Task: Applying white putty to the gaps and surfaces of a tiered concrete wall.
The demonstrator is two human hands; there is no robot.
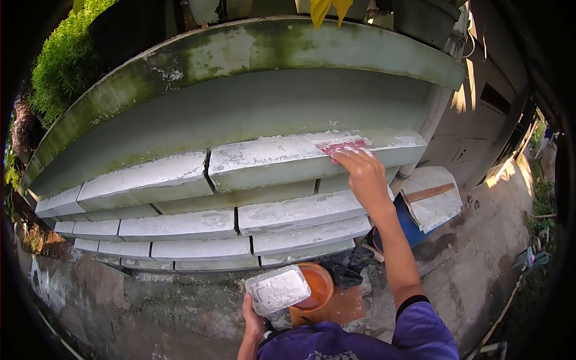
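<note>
Right hand (364, 174) clamped on a red sanding pad (342, 146), pressed flat on the top wall ledge (270, 159). Left hand (253, 321) grips a plaster-loaded hawk board (277, 290) from below, level, above the orange bucket (318, 287).

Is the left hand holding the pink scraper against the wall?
No, the pink scraper is pressed to the top block by the right hand, while the left hand holds a white-coated board.

red trowel (342, 146) | flat on top block | white-caked hawk (278, 290) | held tilted
</note>
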